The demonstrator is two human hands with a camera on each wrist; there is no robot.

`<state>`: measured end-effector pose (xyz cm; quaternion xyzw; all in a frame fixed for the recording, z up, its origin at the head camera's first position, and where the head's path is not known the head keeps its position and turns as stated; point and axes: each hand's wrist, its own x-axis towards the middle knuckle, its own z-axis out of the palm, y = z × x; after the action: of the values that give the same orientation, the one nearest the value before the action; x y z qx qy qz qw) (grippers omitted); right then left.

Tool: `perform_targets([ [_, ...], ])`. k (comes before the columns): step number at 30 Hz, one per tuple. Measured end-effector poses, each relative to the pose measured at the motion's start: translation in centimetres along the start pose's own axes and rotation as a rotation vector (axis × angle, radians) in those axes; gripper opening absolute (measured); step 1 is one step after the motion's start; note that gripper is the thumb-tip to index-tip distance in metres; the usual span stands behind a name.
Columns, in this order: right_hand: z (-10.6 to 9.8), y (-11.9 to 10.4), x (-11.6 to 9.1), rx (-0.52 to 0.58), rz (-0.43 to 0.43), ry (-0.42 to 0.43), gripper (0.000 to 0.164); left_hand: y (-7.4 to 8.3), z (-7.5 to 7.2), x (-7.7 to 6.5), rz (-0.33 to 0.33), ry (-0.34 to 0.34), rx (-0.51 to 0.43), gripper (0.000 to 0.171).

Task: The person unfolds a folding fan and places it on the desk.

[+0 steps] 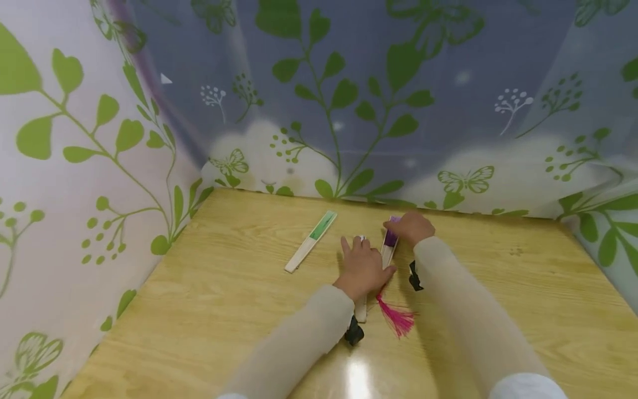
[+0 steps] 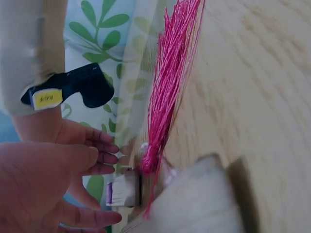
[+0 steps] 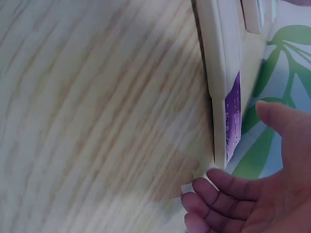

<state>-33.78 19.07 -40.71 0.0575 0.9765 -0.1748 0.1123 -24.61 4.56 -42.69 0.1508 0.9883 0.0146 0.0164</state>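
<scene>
Your unclenched left hand [image 1: 363, 269] is hiding a pale fan [image 1: 361, 312] mid-length, the right-wrist view showing your right hand [image 3: 284, 187] released by the purple fan [image 3: 233, 114].

Can read no text for certain. Seen from the left wrist: on the black mount [image 2: 97, 87], a yellow label [image 2: 47, 99] with a short row of dark characters, too blurred to make out. Dark marks on the green fan [image 1: 321, 226] and pale ones on the purple fan [image 3: 233, 116], too faint to tell as writing.
</scene>
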Motion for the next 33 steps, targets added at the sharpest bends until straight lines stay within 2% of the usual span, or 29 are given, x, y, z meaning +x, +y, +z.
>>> perform_targets([
  [4, 0.5, -0.8, -0.2, -0.064, 0.023, -0.023, 0.068, 0.2, 0.6, -0.4, -0.006, 0.019, 0.036, 0.062],
  [10, 0.8, -0.5, -0.2, -0.06, -0.004, 0.022, 0.044, 0.9, 0.9, -0.2, 0.021, 0.074, 0.062, 0.049],
  [14, 1.1, 0.2, -0.2, -0.029, -0.008, 0.025, 0.041, 1.5, 1.1, -0.1, 0.019, 0.05, 0.053, 0.039],
  [19, 1.5, 0.3, 0.2, -0.006, -0.023, 0.053, 0.045, 1.6, 1.2, 0.5, 0.004, 0.038, 0.037, 0.037],
  [27, 1.7, 0.1, 0.3, 0.141, -0.046, 0.147, 0.042, 0.6, 0.9, 0.8, -0.024, 0.118, -0.059, 0.044],
  [33, 2.1, -0.3, 0.5, 0.29, -0.045, 0.257, 0.037, -0.3, 0.2, 0.6, -0.058, 0.14, -0.227, 0.039],
])
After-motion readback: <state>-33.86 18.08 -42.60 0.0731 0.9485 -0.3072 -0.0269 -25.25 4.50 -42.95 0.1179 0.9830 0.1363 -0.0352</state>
